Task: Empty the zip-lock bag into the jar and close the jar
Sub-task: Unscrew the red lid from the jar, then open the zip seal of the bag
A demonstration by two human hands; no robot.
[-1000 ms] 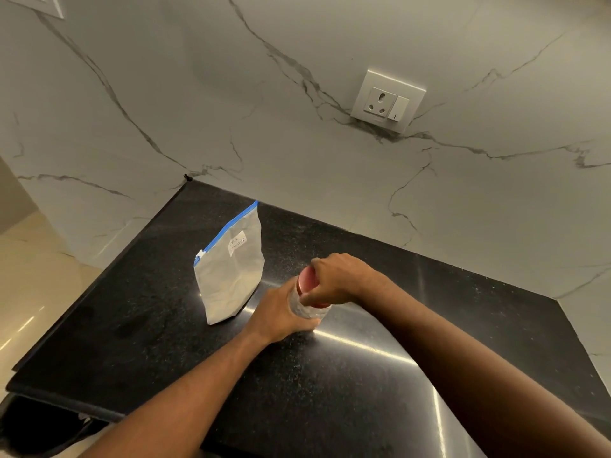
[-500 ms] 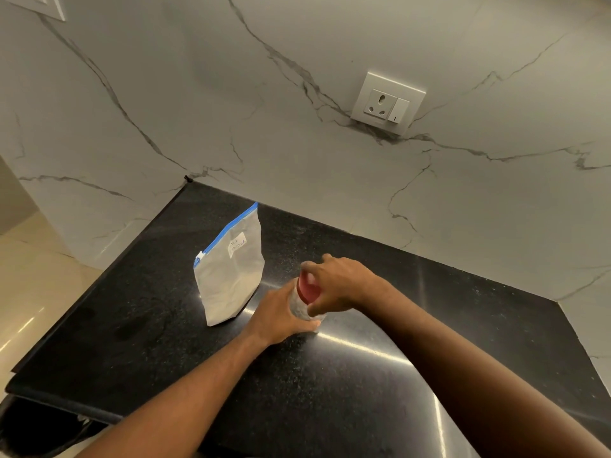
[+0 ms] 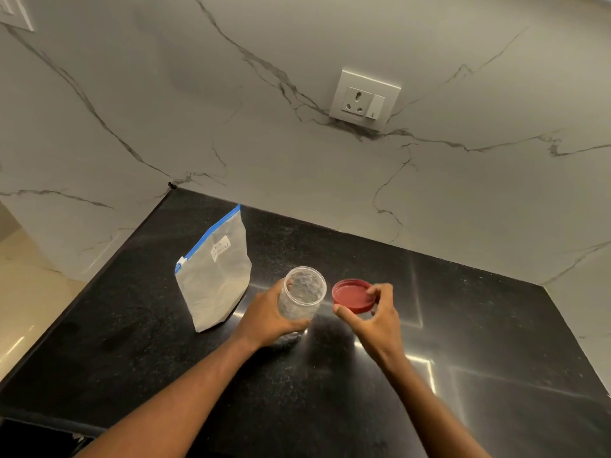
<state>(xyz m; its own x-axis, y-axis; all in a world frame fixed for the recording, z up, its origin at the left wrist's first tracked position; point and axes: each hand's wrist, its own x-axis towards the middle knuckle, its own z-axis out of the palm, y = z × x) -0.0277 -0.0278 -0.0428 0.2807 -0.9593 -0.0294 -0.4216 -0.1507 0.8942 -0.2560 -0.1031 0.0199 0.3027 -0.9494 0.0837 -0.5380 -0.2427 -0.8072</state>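
jar [image 3: 302, 294]: clear plastic, empty, mouth open, centre of frame on tabletop [image 3: 148, 358]; likely light, stiff, tips easily; hold round the body.
left hand [image 3: 267, 320]: wrapped round jar's lower body.
lid [image 3: 352, 295]: red, off, just right of jar; light, rigid; take by rim.
right hand [image 3: 380, 322]: pinches lid rim with thumb and fingertips.
zip-lock bag [image 3: 215, 282]: stands left of jar, blue zip looks closed, pale fill; probably soft, slumping, slippery film; grip top corners by zip.
writing: white label [image 3: 221, 247] on bag, handwritten; second line looks like "POWDER", first line unreadable.
brands: none seen.
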